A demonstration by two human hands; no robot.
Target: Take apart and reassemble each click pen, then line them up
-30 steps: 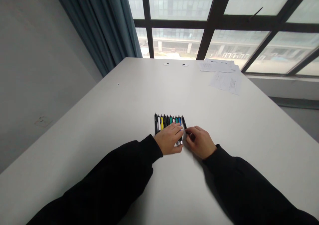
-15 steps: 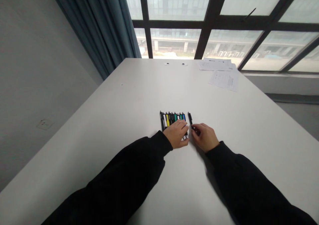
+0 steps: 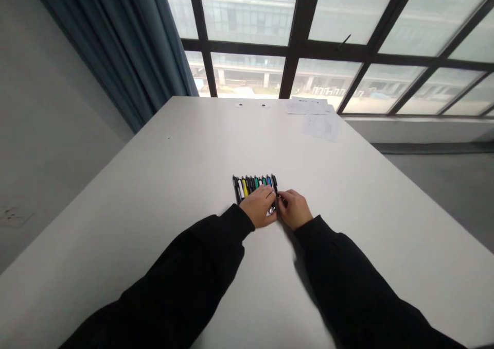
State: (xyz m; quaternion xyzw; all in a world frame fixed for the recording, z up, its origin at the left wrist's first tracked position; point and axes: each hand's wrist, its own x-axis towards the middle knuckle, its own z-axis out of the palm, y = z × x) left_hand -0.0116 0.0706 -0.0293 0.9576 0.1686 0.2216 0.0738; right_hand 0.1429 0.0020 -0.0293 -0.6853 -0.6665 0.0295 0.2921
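A row of several pens (image 3: 250, 184), black, white, yellow, green and blue, lies side by side on the white table (image 3: 162, 184). My left hand (image 3: 261, 206) rests flat on the near ends of the row, fingers stretched over them. My right hand (image 3: 294, 208) is curled at the right end of the row, its fingertips pinching a black pen (image 3: 274, 181) that lies against the others. Both arms wear black sleeves.
Printed paper sheets (image 3: 318, 125) lie at the far right of the table near the window. Two small round marks (image 3: 250, 105) sit at the far edge. A blue curtain (image 3: 127, 45) hangs at the left. The table's right edge drops to grey floor.
My right hand has slid the black pen left, from a small gap to lying against the row. The view has tilted and shifted, so everything sits a little further left.
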